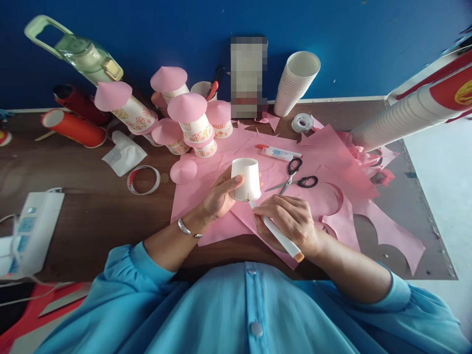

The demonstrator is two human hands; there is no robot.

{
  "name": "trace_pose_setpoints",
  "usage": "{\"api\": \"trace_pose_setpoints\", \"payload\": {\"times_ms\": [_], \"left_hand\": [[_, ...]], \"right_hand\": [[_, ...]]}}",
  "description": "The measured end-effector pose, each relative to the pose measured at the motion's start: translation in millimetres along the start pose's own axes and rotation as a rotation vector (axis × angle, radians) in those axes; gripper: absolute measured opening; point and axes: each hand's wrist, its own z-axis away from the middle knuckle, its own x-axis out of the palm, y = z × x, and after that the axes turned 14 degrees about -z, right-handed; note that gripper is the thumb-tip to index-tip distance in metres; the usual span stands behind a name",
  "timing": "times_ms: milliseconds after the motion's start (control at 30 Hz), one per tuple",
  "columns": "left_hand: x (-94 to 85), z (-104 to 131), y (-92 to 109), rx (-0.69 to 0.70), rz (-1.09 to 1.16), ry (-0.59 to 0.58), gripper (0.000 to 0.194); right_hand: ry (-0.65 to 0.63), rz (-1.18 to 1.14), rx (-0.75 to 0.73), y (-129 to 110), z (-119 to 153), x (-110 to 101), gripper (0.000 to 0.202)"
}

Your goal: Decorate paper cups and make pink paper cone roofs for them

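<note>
A white paper cup (246, 178), turned upside down, is gripped by my left hand (221, 195) over the pink paper (214, 221). My right hand (289, 221) is closed round a white marker (282, 238) with an orange end, its tip at the cup's lower rim. A short orange-brown mark shows on the cup near that rim. Just beyond my right hand lie open scissors (293, 177) with black handles. Farther back rests another white marker (278, 153) with a red-orange cap.
Decorated cup towers with pink cone roofs (188, 108) stand at the back. Around them are a white cup stack (297, 81), a tape roll (143, 179), a loose pink cone (183, 171), a green bottle (86, 56) and a power strip (40, 233). A long cup stack (398, 120) leans at right.
</note>
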Motion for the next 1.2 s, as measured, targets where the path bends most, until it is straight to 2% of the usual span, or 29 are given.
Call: {"api": "trace_pose_setpoints", "payload": {"times_ms": [233,300,533,800,1200], "left_hand": [[0.5,-0.3,1.1,0.008,-0.029,-0.033,0.075],[0.2,-0.6,0.3,0.006,-0.018,-0.033,0.072],[1.1,-4.9,3.9,-0.041,0.097,0.040,0.062],[3.1,-5.1,8.7,-0.068,0.085,0.015,0.056],[2.9,-4.2,9.1,-0.063,0.081,-0.020,0.061]], "right_hand": [[-0.039,-0.017,0.032,-4.0,1.2,0.0,0.018],[-0.034,-0.047,0.012,-4.6,1.3,-1.2,0.019],[0.102,-0.062,-0.037,0.1,2.8,-3.6,0.023],[0.105,-0.024,-0.034,1.8,2.5,-1.1,0.020],[0.105,0.002,-0.029,3.3,2.4,-1.1,0.021]]}}
